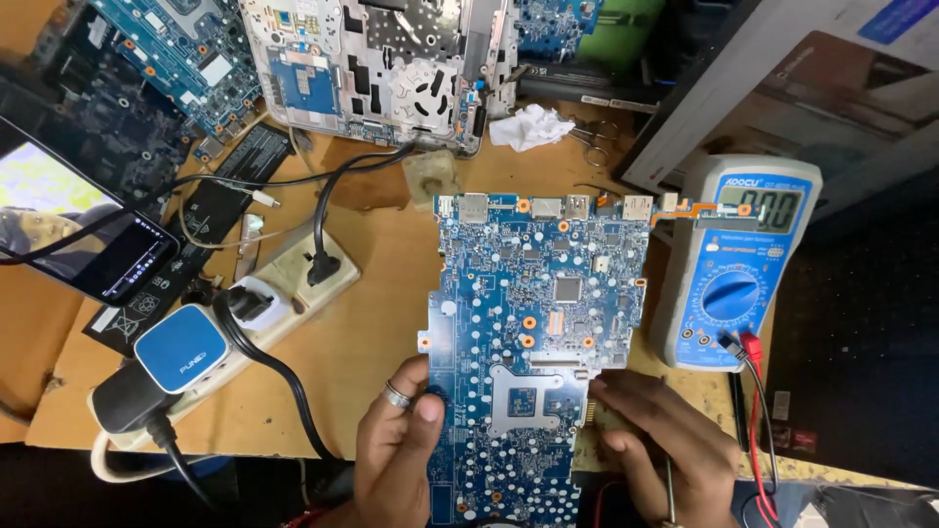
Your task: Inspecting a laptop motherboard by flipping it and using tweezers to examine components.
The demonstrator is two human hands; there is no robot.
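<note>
While both hands hold blue circuit board, left hand thumb on top, right hand at edge, multimeter beside

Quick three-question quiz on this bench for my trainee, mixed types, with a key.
1. True or false: the left hand rests its thumb on the blue board.
2. The multimeter lies on which side of the board? A) left B) right C) on top of it
3. What does the right hand touch at the board's right edge: the gold heatsink or the power strip?

Key: 1 true; 2 B; 3 heatsink.
</note>
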